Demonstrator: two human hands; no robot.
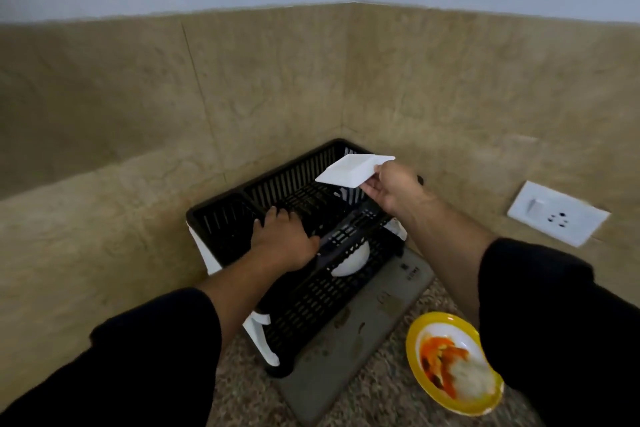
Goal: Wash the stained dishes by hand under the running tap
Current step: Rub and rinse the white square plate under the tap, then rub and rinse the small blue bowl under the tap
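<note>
My right hand point(391, 189) grips a clean white square dish point(349, 170) by its corner and holds it tilted over the back of a black two-tier dish rack point(298, 180). My left hand point(282, 241) rests palm down on the rack's top tier, its fingers spread over the slats. A white bowl point(348, 263) lies on the rack's lower tier, partly hidden by the slats. A yellow-rimmed plate point(450, 362) smeared with orange and white food stains sits on the counter at the lower right, partly behind my right sleeve. No tap or sink is in view.
The rack stands on white legs over a grey drip tray point(346, 350), in the corner of a speckled counter point(381, 395). Beige tiled walls point(138, 114) close in behind and to the left. A white switch and socket plate point(557, 213) is on the right wall.
</note>
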